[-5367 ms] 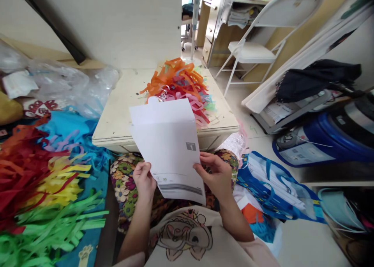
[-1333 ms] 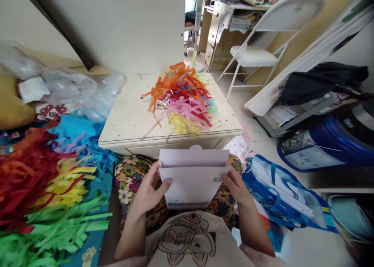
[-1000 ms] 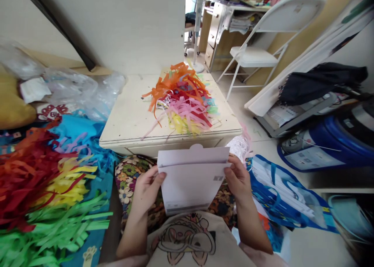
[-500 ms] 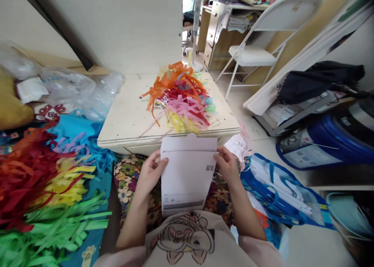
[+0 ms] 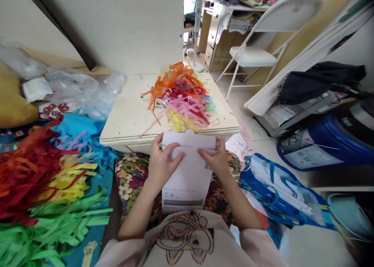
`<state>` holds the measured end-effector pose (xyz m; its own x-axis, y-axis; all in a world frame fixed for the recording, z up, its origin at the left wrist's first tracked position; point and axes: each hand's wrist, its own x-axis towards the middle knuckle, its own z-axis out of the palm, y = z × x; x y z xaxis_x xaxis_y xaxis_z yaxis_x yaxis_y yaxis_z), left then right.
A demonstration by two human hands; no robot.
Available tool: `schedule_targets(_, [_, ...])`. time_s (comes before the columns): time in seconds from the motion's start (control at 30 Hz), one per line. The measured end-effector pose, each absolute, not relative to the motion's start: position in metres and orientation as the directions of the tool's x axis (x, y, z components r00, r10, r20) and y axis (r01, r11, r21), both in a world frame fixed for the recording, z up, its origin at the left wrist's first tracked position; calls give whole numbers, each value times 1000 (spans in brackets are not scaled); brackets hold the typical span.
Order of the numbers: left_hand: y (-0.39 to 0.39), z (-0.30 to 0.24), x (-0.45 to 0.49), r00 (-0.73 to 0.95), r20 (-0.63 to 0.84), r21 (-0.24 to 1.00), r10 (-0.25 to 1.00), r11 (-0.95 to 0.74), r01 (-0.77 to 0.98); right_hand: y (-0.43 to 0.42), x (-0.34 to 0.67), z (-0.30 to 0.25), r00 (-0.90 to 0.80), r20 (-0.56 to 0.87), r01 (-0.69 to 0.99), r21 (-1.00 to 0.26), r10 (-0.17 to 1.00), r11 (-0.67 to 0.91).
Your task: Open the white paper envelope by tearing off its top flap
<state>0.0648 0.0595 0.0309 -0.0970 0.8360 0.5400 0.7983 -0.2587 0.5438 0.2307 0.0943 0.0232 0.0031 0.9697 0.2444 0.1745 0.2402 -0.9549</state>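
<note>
Envelope [image 5: 187,169], white, open flap uppermost, sits above my lap in front of the low table [image 5: 125,119]; its lower edge with grey printed bars hangs over the floral cushion [image 5: 131,177]. Surroundings first: a heap of paper strips [image 5: 181,99] in orange, red, pink and yellow lies on the table just beyond the flap, near but not touching that I can see. To my left on the floor, more strips [image 5: 43,189] in red, yellow and green over blue cloth. To my right, a blue bag [image 5: 277,193] on the floor and a white folding chair [image 5: 257,45] farther back. Nothing sits between my hands and the envelope. My left hand [image 5: 163,162] clasps the upper left part, fingers spread across the front below the flap fold. My right hand [image 5: 216,160] clasps the upper right edge, fingers pressed on the front face.
</note>
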Motion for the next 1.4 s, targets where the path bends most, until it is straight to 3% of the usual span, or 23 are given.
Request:
schedule_targets(0.13, [60,33,74,-109,496,559,861,-220,800,89,221,16,114,449,240,-878,886,414])
schedule_targets(0.2, [60,33,74,-107,481,590,870,-231,773,88,223,16,114,485,247,-859,867,448])
schedule_targets(0.3, [61,33,70,-144,482,656,864,-247,714,89,231,23,12,367,159,-919,930,360])
schedule_targets(0.4, [63,35,63,-235,410,816,881,-240,525,94,240,32,-130,261,140,-950,957,278])
schedule_targets(0.53, [68,36,52,-152,162,967,975,-126,221,99,248,37,-196,350,324,-859,916,397])
schedule_targets(0.67, [73,29,45,-95,88,995,992,-83,62,103,249,38,-226,378,406,-801,898,440])
schedule_targets(0.73, [75,24,41,-23,50,999,998,-51,-12,104,249,39,-226,302,363,-856,926,368])
schedule_targets(0.83, [77,18,30,95,33,997,995,-26,-77,106,251,38,-301,139,127,-975,943,185])
schedule_targets(0.93, [78,19,18,163,15,998,987,-5,-63,105,255,32,-353,88,-56,-996,931,73])
schedule_targets(1.07, [77,25,11,227,-16,999,974,8,36,102,258,21,-291,107,-116,-990,951,77])
schedule_targets(1.27, [79,25,11,155,88,959,984,-125,254,100,261,10,-237,152,-29,-988,959,150])
schedule_targets(1.4, [81,18,7,161,106,950,981,-147,274,99,264,7,-227,150,-28,-989,962,147])
